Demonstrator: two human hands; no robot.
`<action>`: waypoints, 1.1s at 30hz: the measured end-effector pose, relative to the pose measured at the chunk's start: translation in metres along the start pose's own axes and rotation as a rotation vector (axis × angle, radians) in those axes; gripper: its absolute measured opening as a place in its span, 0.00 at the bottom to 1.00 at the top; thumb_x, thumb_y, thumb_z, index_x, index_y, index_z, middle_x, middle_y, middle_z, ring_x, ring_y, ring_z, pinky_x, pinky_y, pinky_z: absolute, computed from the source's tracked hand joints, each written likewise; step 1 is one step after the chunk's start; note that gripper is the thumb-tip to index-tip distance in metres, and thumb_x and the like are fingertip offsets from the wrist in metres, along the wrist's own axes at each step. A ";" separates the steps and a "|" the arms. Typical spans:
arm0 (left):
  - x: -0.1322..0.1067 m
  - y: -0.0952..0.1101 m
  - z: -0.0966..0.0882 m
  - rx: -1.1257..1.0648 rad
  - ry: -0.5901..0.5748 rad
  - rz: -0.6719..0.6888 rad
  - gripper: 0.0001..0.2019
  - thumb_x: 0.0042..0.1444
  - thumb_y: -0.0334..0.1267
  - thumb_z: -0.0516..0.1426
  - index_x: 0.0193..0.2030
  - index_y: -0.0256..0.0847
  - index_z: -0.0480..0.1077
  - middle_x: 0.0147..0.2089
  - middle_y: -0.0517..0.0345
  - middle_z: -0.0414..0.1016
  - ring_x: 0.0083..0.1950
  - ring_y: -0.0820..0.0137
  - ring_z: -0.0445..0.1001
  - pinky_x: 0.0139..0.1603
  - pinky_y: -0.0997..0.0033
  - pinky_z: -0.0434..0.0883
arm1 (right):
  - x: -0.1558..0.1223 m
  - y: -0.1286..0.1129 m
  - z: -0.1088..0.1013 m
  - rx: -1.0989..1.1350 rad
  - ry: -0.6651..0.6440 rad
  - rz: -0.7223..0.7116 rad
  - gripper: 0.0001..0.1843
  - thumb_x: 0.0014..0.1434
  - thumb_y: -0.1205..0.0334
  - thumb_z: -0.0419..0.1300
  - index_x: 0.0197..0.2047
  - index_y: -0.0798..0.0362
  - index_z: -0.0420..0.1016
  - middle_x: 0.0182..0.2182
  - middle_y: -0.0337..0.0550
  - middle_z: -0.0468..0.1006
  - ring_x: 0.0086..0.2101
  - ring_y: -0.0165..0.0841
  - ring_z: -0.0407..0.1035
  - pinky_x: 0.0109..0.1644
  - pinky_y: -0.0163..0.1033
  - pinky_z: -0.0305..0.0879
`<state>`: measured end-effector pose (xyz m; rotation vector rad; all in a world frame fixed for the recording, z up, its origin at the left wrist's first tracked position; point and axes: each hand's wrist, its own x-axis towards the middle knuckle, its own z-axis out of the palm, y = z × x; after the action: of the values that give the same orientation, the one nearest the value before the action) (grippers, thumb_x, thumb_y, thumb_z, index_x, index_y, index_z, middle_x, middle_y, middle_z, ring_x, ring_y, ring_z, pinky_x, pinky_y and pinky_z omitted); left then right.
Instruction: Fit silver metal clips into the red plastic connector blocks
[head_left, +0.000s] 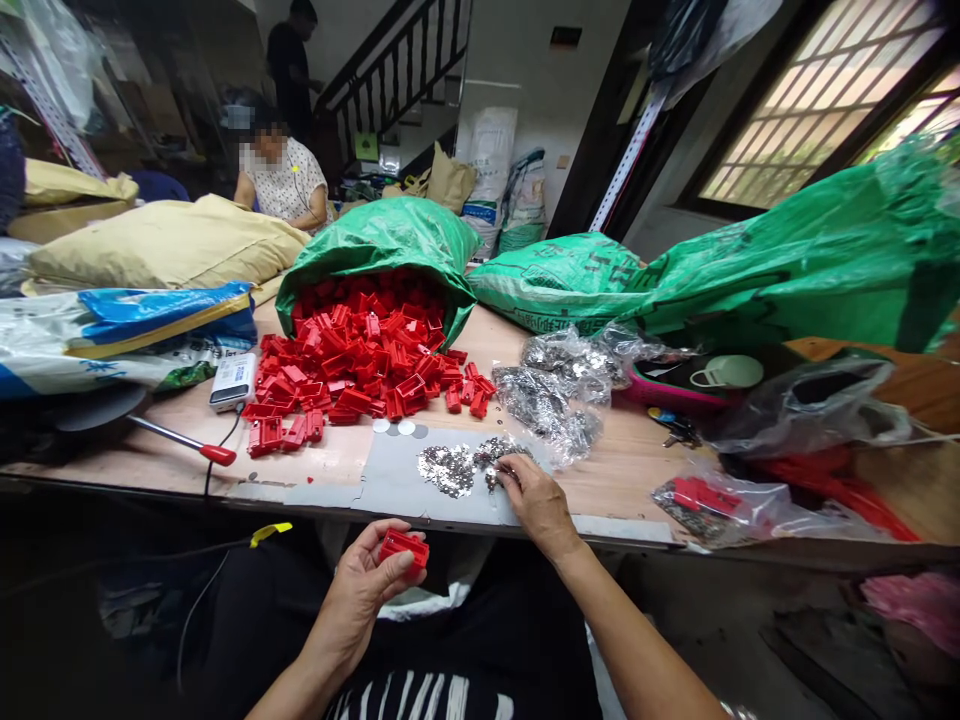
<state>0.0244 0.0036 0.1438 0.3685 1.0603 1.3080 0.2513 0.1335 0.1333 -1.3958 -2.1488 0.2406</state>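
Observation:
My left hand [367, 575] is closed around a red plastic casing [405, 550], held in front of the table's near edge. At the small metal parts on the grey mat [390, 480], my right hand [536, 500] has its thumb and fingertips pinched together; whatever is between them is too small to name. A flat pile of shiny metal pieces [448, 470] lies left of those fingers, and a darker pile of metal parts [501, 450] is just beyond them. Farther back, a heap of red casings [360, 350] spills out of a green woven sack [397, 230].
Clear plastic bags of metal parts [551, 405] lie right of the mat. A lever with a red grip [217, 455] juts out at left, near a white power bank [234, 382]. Green sacks [720, 270] line the back right. Another person [289, 180] sits across the table.

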 end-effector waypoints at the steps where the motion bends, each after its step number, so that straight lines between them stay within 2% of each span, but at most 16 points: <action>1: 0.000 0.000 0.000 0.002 0.006 -0.001 0.21 0.37 0.37 0.70 0.39 0.37 0.72 0.41 0.48 0.80 0.37 0.64 0.79 0.40 0.65 0.77 | 0.000 0.002 -0.002 0.005 -0.001 0.004 0.10 0.62 0.65 0.50 0.43 0.50 0.72 0.39 0.43 0.77 0.39 0.35 0.72 0.44 0.39 0.67; 8: 0.000 -0.003 0.003 -0.010 -0.009 -0.015 0.20 0.37 0.36 0.70 0.39 0.37 0.72 0.40 0.50 0.80 0.37 0.65 0.78 0.39 0.66 0.76 | -0.003 -0.003 -0.008 -0.050 -0.133 -0.052 0.14 0.61 0.63 0.55 0.50 0.46 0.71 0.42 0.42 0.74 0.39 0.34 0.72 0.42 0.37 0.68; 12: 0.001 -0.004 0.002 -0.013 -0.022 -0.018 0.20 0.38 0.36 0.70 0.39 0.37 0.71 0.40 0.50 0.80 0.37 0.66 0.78 0.40 0.66 0.76 | 0.000 -0.006 -0.007 -0.035 -0.155 -0.069 0.08 0.60 0.65 0.56 0.44 0.48 0.72 0.40 0.41 0.74 0.38 0.33 0.71 0.42 0.36 0.67; 17: 0.002 -0.003 -0.003 -0.007 -0.004 0.000 0.20 0.40 0.36 0.69 0.40 0.37 0.71 0.41 0.49 0.80 0.37 0.67 0.78 0.39 0.66 0.77 | -0.005 0.007 -0.011 0.031 -0.176 -0.066 0.05 0.60 0.66 0.55 0.38 0.50 0.71 0.34 0.39 0.74 0.35 0.32 0.70 0.40 0.36 0.66; 21: 0.002 -0.005 -0.001 0.000 -0.005 0.000 0.20 0.39 0.37 0.70 0.40 0.37 0.71 0.41 0.49 0.80 0.38 0.65 0.78 0.39 0.66 0.77 | -0.011 0.011 -0.012 0.030 -0.153 -0.065 0.09 0.61 0.66 0.54 0.45 0.50 0.71 0.38 0.41 0.74 0.38 0.33 0.71 0.42 0.37 0.67; 25: 0.002 -0.008 0.005 0.016 -0.010 -0.006 0.21 0.39 0.37 0.70 0.40 0.36 0.70 0.41 0.49 0.80 0.37 0.65 0.79 0.38 0.67 0.77 | -0.008 0.006 -0.008 -0.078 -0.157 -0.080 0.15 0.63 0.64 0.54 0.53 0.47 0.69 0.42 0.42 0.74 0.42 0.35 0.71 0.44 0.37 0.68; 29: 0.001 -0.007 0.006 0.011 0.018 0.006 0.22 0.37 0.37 0.70 0.40 0.36 0.70 0.40 0.49 0.80 0.37 0.66 0.79 0.37 0.68 0.77 | -0.002 0.002 -0.006 -0.161 -0.189 -0.104 0.15 0.62 0.62 0.56 0.52 0.45 0.70 0.39 0.41 0.74 0.39 0.34 0.72 0.40 0.35 0.69; 33: 0.000 -0.006 0.004 -0.002 0.039 0.006 0.23 0.36 0.37 0.71 0.39 0.36 0.70 0.39 0.49 0.81 0.37 0.65 0.79 0.36 0.68 0.78 | 0.000 0.001 -0.007 -0.123 -0.205 -0.142 0.13 0.61 0.65 0.56 0.49 0.46 0.71 0.39 0.41 0.74 0.39 0.33 0.72 0.41 0.35 0.69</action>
<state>0.0311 0.0034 0.1413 0.3460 1.0910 1.3258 0.2562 0.1330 0.1383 -1.3271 -2.4564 0.2073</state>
